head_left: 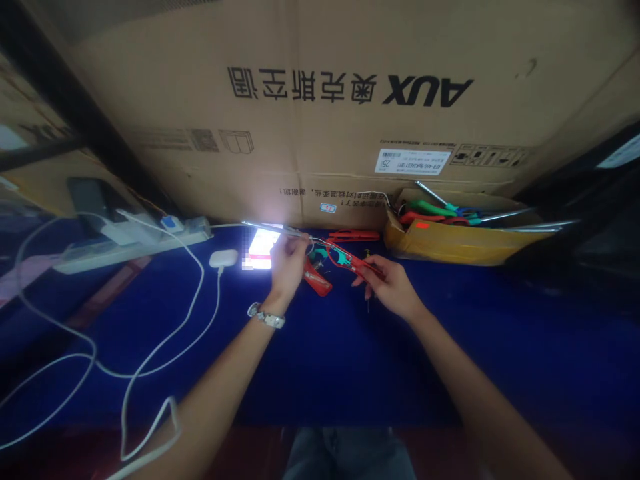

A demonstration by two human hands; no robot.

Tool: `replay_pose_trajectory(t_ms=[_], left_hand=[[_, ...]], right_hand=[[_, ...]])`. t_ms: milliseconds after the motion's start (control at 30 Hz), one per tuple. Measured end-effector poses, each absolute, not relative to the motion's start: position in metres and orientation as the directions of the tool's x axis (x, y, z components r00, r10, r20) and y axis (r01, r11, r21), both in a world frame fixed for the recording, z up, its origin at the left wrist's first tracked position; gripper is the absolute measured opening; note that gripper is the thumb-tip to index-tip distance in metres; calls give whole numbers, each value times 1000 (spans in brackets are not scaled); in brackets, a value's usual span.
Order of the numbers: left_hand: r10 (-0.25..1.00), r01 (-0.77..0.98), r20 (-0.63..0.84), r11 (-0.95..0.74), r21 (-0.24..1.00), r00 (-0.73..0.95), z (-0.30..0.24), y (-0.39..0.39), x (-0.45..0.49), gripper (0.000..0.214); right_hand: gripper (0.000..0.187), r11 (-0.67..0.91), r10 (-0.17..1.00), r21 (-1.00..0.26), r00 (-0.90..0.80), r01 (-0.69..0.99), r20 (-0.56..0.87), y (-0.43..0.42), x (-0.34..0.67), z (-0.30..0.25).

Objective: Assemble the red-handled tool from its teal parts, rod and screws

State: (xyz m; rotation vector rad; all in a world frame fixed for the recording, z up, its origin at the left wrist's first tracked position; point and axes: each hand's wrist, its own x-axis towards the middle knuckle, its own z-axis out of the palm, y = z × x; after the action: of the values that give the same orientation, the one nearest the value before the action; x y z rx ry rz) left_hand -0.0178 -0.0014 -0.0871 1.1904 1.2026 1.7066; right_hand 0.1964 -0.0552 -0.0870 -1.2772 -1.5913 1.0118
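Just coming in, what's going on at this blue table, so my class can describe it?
Someone is working bare-handed over the blue table. The left hand holds a silvery rod; the right hand grips a red casing with teal parts. Another red piece shows between the hands. An open box stands to the right.

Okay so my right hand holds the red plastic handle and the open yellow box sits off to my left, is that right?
Not quite: the open yellow box sits off to your right, as the head view shows. Your right hand does hold the red plastic handle.
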Motion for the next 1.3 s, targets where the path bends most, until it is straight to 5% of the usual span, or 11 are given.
replay_pose_trajectory(t_ms=[333,633,1300], left_hand=[[896,-3,347,-362,932,-278,-84,-5,-17,26],[962,-308,174,-233,922,-209,-79,-8,-12,32],[978,-294,135,-178,939,-162,-76,-9,-21,40]], right_hand=[[34,164,982,-938,-136,306,128,-57,200,-88],[34,164,980,-943,-160,289,121,-58,196,-87],[40,130,979,-965,-186,227,88,-62,190,-81]])
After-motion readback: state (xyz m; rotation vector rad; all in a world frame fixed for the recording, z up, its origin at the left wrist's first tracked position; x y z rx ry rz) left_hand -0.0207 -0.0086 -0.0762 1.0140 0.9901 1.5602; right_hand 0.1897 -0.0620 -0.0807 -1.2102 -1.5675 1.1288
